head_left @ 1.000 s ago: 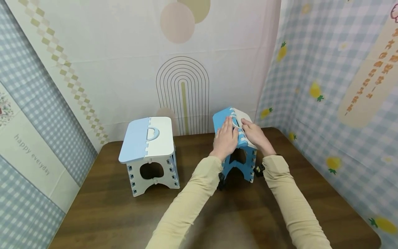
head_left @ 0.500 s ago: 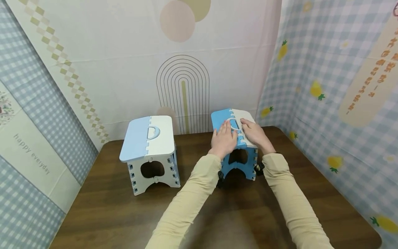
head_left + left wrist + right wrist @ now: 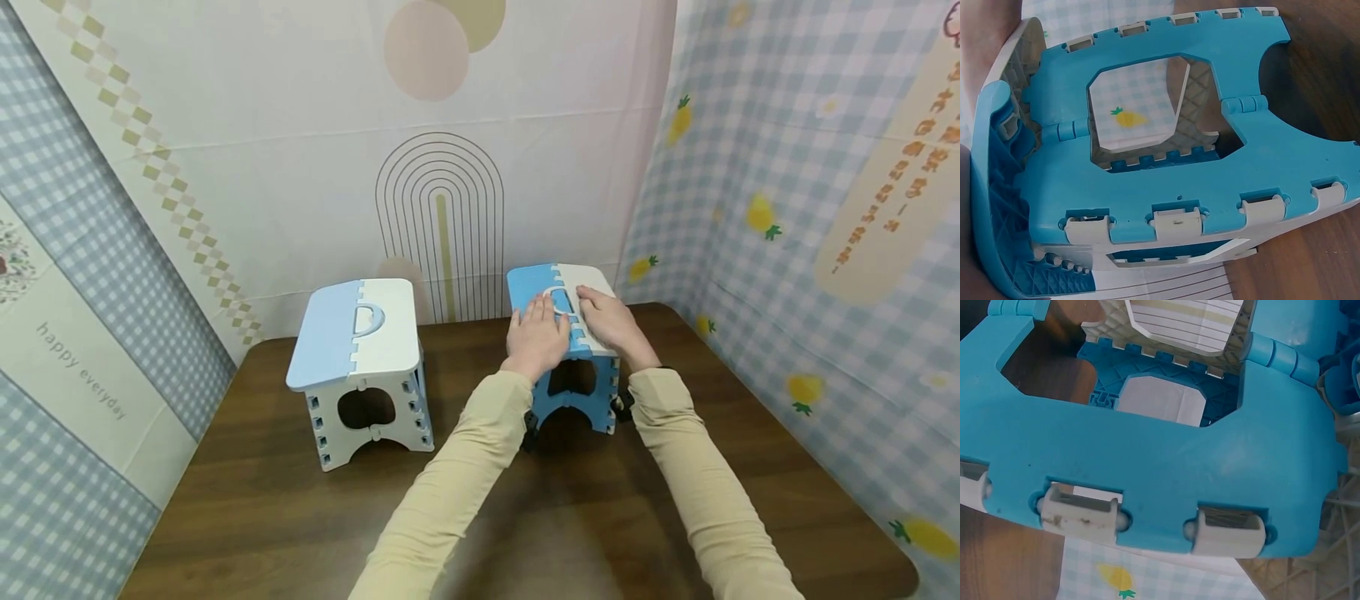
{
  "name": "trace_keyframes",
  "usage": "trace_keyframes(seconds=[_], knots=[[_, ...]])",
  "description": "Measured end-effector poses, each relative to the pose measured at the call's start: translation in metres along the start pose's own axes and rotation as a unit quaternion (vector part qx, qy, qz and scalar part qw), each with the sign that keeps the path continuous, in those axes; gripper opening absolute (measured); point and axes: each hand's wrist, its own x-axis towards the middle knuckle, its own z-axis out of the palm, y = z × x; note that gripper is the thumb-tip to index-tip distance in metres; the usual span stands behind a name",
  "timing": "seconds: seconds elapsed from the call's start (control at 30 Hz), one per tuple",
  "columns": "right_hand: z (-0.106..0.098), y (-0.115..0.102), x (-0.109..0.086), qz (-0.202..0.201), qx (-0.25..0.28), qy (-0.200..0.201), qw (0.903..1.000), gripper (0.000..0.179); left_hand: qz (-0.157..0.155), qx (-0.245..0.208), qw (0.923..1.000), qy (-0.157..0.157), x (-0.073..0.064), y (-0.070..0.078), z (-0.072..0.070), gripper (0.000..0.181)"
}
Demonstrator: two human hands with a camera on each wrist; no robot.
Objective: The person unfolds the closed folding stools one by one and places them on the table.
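A blue and white folding step stool [image 3: 577, 375] stands unfolded on the table, its top nearly flat. My left hand [image 3: 538, 340] lies with straight fingers on the blue half, fingertips by the white carry handle. On the white half rests my right hand [image 3: 611, 321], fingers extended and touching the top. In the left wrist view the stool's hinged blue end panel [image 3: 1135, 206] fills the frame, with part of a hand at the left edge. The right wrist view shows the same blue panel [image 3: 1147, 456] and its grey hinge knuckles close up.
A second folding stool [image 3: 367, 358], pale blue and white, stands unfolded to the left. Both are on a dark wooden table [image 3: 300, 533]. A patterned cloth [image 3: 315, 167] hangs behind, and checked cloth [image 3: 810, 208] lines the right side.
The blue and white stool's top has gone from a raised ridge at the middle to nearly flat. Both hands moved slightly down with it, and the left shifted a little left.
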Motion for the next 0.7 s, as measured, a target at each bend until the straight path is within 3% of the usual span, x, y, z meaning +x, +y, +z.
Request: trace_keyframes(seconds=[0.23,0.57,0.7], knots=[[0.0003,-0.0037,-0.002,0.005,0.005,-0.008,0.9999,0.051,-0.004,0.007,0.9999,-0.008,-0.0006,-0.0011,0.0002,0.057],[0.0049,-0.0008,-0.0039,-0.016,-0.031,-0.011,0.9993,0.051,-0.018,0.017,0.9997,-0.01,-0.0062,0.0019,-0.0017,0.055],[0.0056,-0.0012,-0.0044,-0.017,-0.039,-0.008,0.9991,0.051,-0.009,0.038,0.9992,0.003,-0.0074,0.002,-0.0054,0.053]])
